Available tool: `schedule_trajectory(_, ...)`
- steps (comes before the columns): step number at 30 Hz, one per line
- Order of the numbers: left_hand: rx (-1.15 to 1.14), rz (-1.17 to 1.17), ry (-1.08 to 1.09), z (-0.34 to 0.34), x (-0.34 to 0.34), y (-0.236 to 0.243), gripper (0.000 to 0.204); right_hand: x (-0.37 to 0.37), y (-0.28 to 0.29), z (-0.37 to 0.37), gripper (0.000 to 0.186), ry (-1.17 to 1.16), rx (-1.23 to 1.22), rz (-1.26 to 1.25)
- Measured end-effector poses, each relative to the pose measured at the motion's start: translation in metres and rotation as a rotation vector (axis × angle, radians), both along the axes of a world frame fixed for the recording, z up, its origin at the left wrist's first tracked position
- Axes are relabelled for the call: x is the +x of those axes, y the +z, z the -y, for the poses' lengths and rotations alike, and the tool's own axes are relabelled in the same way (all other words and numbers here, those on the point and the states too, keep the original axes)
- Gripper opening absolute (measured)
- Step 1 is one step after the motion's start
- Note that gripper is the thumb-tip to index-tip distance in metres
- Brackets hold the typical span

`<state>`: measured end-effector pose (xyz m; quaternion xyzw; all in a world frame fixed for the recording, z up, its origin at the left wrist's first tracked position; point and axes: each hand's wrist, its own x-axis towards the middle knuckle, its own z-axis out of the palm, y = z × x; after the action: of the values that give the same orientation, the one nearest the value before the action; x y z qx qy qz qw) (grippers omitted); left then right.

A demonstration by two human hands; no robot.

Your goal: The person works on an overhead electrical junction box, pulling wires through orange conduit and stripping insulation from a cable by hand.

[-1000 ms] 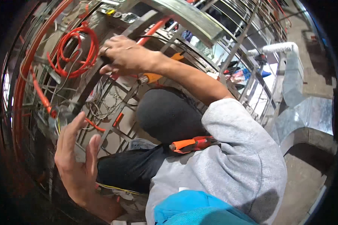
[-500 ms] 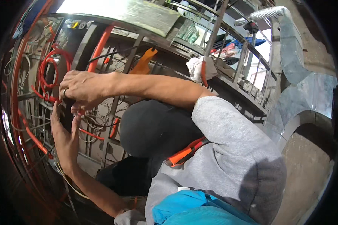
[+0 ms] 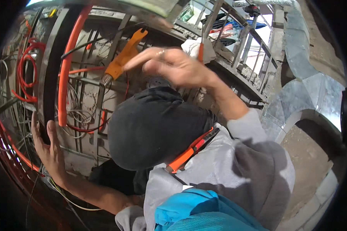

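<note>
My left hand (image 3: 50,156) is open, its thumb and fingers stretched upward on either side of a dark metal post (image 3: 52,77). Close to its thumb is the lower end of an orange tube (image 3: 68,69), which runs up along the post. My right hand (image 3: 177,67), blurred by motion, is raised above my black-clad knee (image 3: 146,127). Its index finger points left, and nothing shows in its grasp. Just left of that fingertip is a yellow-orange tool (image 3: 124,56) with a forked upper end and a ribbed metallic lower end; contact cannot be made out.
Coiled red tubing (image 3: 27,75) hangs at the left, and loose grey cables (image 3: 77,111) lie behind the post. An orange-handled tool (image 3: 185,156) sits at my waist. A white bundle (image 3: 198,50) is by the metal frame; silver ducting (image 3: 297,54) stands at the right.
My right hand has left the post and moved right, toward the yellow-orange tool. My left hand has moved slightly down and left in view. The view has shifted, showing more of the orange tube.
</note>
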<state>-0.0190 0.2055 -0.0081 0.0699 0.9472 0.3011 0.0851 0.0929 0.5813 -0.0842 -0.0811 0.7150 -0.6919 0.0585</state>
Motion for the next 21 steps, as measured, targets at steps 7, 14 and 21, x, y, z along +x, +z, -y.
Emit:
schedule_trajectory(7, -0.022, -0.102, -0.054, -0.001, 0.000, -0.015, 0.059, 0.091, -0.167, -0.104, 0.044, -0.543, 1.329, 0.375)
schedule_trajectory(14, -0.100, -0.112, 0.031, -0.008, 0.007, 0.000, 0.062, 0.113, -0.224, -0.117, 0.040, -0.695, 1.193, 0.129)
schedule_trajectory(21, -0.048, -0.165, 0.060, -0.005, 0.007, -0.002, 0.065, 0.111, -0.238, -0.134, 0.031, -0.692, 1.059, 0.317)
